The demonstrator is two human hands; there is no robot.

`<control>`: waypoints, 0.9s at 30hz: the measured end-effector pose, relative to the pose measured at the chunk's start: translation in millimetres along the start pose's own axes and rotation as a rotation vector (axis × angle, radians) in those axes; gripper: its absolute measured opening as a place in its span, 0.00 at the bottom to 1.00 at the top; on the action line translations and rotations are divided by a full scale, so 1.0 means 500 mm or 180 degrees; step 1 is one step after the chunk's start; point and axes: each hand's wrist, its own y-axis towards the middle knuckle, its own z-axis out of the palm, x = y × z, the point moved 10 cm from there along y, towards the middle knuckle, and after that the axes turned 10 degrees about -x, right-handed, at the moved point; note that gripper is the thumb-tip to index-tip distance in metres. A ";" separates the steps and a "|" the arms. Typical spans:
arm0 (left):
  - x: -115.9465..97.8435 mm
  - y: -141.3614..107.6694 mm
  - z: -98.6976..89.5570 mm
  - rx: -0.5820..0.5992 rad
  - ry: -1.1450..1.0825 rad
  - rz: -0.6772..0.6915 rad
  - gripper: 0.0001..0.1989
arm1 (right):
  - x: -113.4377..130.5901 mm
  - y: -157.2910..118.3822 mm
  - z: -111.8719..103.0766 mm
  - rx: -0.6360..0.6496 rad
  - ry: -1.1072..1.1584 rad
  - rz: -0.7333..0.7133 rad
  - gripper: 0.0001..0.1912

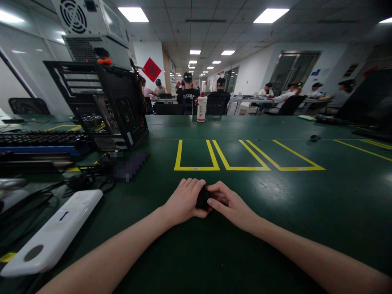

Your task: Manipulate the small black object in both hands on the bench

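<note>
Small black object [202, 199] between the hands, well apart from the far edge of the green tabletop [171, 128]. Left hand [184, 201] grips it; right hand [233, 205] nearest its right side, grip unclear. Long axis hidden.
</note>
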 end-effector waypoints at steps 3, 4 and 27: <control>0.000 0.000 -0.002 0.0029 -0.0016 -0.0024 0.29 | -0.006 0.004 -0.001 -0.0048 0.0019 0.0104 0.10; 0.001 0.000 -0.002 0.0032 -0.0015 -0.0035 0.29 | -0.008 0.005 -0.002 -0.0071 -0.0006 0.0135 0.12; 0.004 -0.002 0.000 0.0023 -0.0076 -0.0027 0.30 | -0.005 0.008 0.007 0.0071 -0.0125 0.0071 0.13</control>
